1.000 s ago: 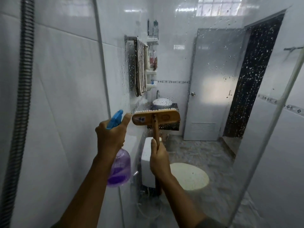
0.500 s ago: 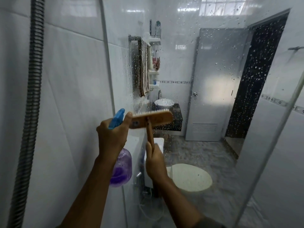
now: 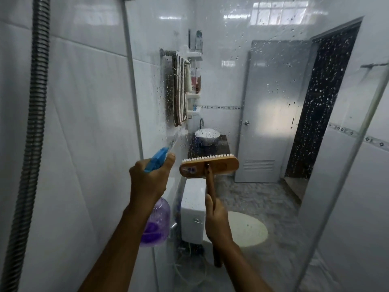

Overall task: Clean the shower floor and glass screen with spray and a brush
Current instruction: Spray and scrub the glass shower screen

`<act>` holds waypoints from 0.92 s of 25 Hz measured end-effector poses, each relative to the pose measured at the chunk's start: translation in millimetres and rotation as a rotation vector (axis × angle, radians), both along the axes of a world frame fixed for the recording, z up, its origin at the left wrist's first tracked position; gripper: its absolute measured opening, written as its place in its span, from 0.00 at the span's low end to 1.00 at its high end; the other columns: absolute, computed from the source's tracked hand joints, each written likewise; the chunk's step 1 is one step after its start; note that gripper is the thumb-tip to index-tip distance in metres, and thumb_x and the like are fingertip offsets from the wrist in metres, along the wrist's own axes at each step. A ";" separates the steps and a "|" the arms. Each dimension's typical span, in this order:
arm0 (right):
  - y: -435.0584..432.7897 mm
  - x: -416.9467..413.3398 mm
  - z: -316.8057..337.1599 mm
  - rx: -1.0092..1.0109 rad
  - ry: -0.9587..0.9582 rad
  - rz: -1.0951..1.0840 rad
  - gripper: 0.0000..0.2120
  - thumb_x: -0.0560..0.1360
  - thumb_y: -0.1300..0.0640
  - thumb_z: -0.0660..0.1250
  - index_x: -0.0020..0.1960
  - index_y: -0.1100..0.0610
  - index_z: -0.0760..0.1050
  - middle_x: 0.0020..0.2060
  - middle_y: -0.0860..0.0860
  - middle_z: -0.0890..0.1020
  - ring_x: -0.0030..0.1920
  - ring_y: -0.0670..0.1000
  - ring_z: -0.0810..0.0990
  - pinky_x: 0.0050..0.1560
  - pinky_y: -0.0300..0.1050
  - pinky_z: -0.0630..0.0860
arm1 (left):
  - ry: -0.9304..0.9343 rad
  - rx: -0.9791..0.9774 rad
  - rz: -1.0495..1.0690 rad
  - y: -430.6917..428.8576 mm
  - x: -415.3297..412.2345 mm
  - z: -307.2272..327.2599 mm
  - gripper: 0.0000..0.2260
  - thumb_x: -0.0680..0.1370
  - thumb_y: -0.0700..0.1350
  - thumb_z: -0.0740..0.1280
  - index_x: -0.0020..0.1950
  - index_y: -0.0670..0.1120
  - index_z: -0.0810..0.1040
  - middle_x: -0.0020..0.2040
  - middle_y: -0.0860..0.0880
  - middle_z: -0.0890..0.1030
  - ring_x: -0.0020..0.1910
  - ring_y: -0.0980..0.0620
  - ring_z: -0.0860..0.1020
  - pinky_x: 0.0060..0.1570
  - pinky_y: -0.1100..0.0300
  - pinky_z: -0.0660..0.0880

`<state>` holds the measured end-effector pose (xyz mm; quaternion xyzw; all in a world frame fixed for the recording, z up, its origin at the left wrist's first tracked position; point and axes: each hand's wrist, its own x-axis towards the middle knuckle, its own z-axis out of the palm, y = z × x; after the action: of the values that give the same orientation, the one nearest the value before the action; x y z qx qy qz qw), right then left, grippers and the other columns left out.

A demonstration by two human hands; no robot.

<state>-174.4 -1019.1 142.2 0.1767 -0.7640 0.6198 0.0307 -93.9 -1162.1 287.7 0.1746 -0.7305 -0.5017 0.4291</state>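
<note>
2 tools are up at the glass (image 3: pixel 273 98): the left hand (image 3: pixel 149 182) grips the spray (image 3: pixel 157 225), a fingertip up beside its blue nozzle (image 3: pixel 156 162), and the right hand (image 3: pixel 216 218) is wrapped round the brush (image 3: pixel 209 166) handle, head just right of the left hand. Droplets (image 3: pixel 315 89) speckle the pane above both hands. I'd set the bristles (image 3: pixel 207 158) flat, then scrub upward in overlapping strokes.
</note>
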 end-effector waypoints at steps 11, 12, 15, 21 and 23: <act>96.4 -26.8 46.1 -0.049 0.021 -0.184 0.22 0.80 0.35 0.53 0.44 0.52 0.73 0.29 0.47 0.72 0.28 0.45 0.72 0.30 0.43 0.70 | -0.090 0.024 -0.214 91.3 -19.4 -9.4 0.23 0.76 0.60 0.69 0.38 0.40 0.81 0.31 0.41 0.82 0.20 0.55 0.76 0.20 0.61 0.73; 106.0 -22.2 33.9 -0.026 -0.001 -0.198 0.23 0.78 0.34 0.53 0.42 0.52 0.72 0.29 0.47 0.72 0.29 0.46 0.71 0.30 0.45 0.69 | -0.094 0.016 -0.219 96.4 -20.9 -12.0 0.24 0.75 0.62 0.69 0.37 0.40 0.81 0.30 0.41 0.82 0.21 0.53 0.77 0.21 0.59 0.75; 134.7 -34.3 71.6 -0.064 -0.018 -0.195 0.22 0.81 0.36 0.54 0.43 0.53 0.70 0.28 0.47 0.70 0.26 0.47 0.70 0.27 0.44 0.69 | -0.092 0.009 -0.211 112.7 -31.7 -15.2 0.26 0.71 0.66 0.70 0.36 0.42 0.82 0.31 0.42 0.82 0.25 0.47 0.80 0.26 0.48 0.78; 181.4 -68.0 166.3 -0.114 0.098 -0.189 0.20 0.83 0.37 0.52 0.43 0.51 0.68 0.28 0.47 0.69 0.27 0.48 0.69 0.28 0.46 0.68 | -0.111 -0.037 -0.256 158.6 -52.2 -13.9 0.19 0.69 0.62 0.75 0.39 0.47 0.81 0.33 0.44 0.82 0.32 0.44 0.82 0.32 0.46 0.81; 187.3 -64.9 125.5 -0.070 0.061 -0.206 0.20 0.83 0.37 0.52 0.45 0.51 0.69 0.29 0.47 0.70 0.28 0.47 0.70 0.28 0.46 0.70 | -0.074 -0.044 -0.251 168.6 -59.7 -16.3 0.16 0.70 0.61 0.75 0.39 0.49 0.80 0.34 0.46 0.83 0.32 0.46 0.83 0.33 0.47 0.83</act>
<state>-239.2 -831.8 267.8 0.1147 -0.7547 0.6340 0.1236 -153.6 -993.5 271.3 0.0907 -0.7727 -0.5287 0.3393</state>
